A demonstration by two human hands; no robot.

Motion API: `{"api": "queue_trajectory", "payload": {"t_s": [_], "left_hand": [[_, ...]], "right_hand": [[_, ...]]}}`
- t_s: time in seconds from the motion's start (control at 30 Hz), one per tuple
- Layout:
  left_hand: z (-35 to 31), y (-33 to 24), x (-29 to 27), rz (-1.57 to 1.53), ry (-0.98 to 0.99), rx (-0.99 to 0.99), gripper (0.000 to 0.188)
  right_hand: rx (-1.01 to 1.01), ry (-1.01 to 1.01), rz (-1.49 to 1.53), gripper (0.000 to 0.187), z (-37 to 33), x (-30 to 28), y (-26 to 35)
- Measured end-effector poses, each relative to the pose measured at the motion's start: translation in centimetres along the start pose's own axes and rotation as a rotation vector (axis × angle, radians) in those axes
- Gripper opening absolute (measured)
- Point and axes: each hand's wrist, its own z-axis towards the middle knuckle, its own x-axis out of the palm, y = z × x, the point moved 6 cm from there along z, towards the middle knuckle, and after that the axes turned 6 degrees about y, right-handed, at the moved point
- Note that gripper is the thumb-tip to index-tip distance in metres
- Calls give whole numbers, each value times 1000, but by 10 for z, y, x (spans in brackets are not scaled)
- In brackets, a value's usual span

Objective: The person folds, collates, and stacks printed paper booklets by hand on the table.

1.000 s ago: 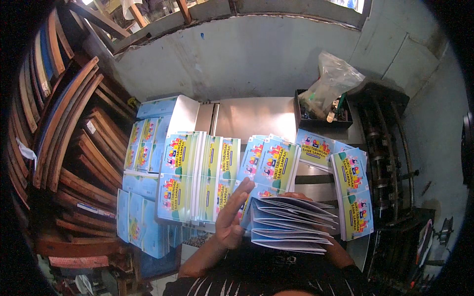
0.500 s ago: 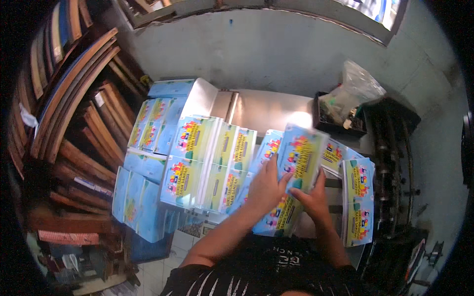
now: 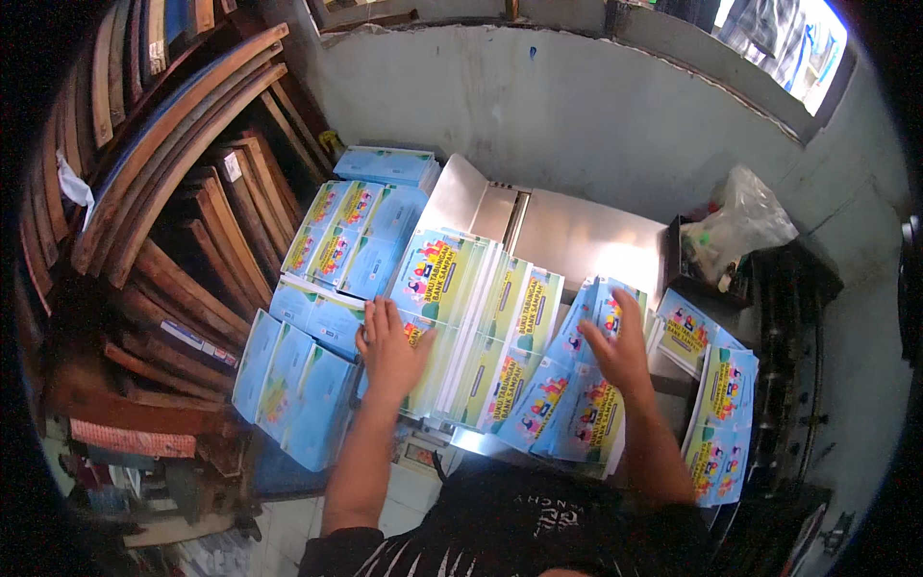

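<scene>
My left hand (image 3: 392, 354) lies over the left edge of a fanned row of printed booklet covers (image 3: 461, 317), its fingers stretched out and its thumb apart. The covers are blue, yellow and green with colourful cartoon figures. Further right, my right hand (image 3: 620, 348) is open above a pile of the same covers (image 3: 591, 418), fingers spread and nothing between them; whether it touches the pile I cannot tell. Several sheets in that pile lie skewed over one another. Two more bundles of covers, a far one (image 3: 690, 332) and a near one (image 3: 723, 423), sit to the right of this hand.
Stacked blue cover bundles (image 3: 298, 389) stand on the left, before shelves of wooden boards (image 3: 183, 183). A metal table surface (image 3: 586, 236) shows behind the covers. At the back right is a black box (image 3: 697, 264) with a clear plastic bag (image 3: 750, 212), beside dark machinery (image 3: 769, 346).
My right hand has let go of the bundle of covers, now lying on the pile. My left hand has moved left from that bundle to the row's left edge. The view has shifted.
</scene>
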Motion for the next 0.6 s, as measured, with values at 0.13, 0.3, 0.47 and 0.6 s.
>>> {"api": "queue_trajectory", "payload": {"t_s": [0.13, 0.3, 0.47, 0.6], "left_hand": [[0, -14, 2, -64, -65, 38, 78], [-16, -22, 11, -75, -78, 193, 71], [-37, -21, 9, -263, -76, 279, 55], [-39, -7, 6, -470, -37, 263, 42]], "right_hand": [[54, 302, -130, 67, 117, 87, -2], [170, 596, -85, 84, 176, 180, 7], [246, 1007, -135, 87, 186, 209, 44], [210, 1228, -177, 84, 174, 216, 55]]}}
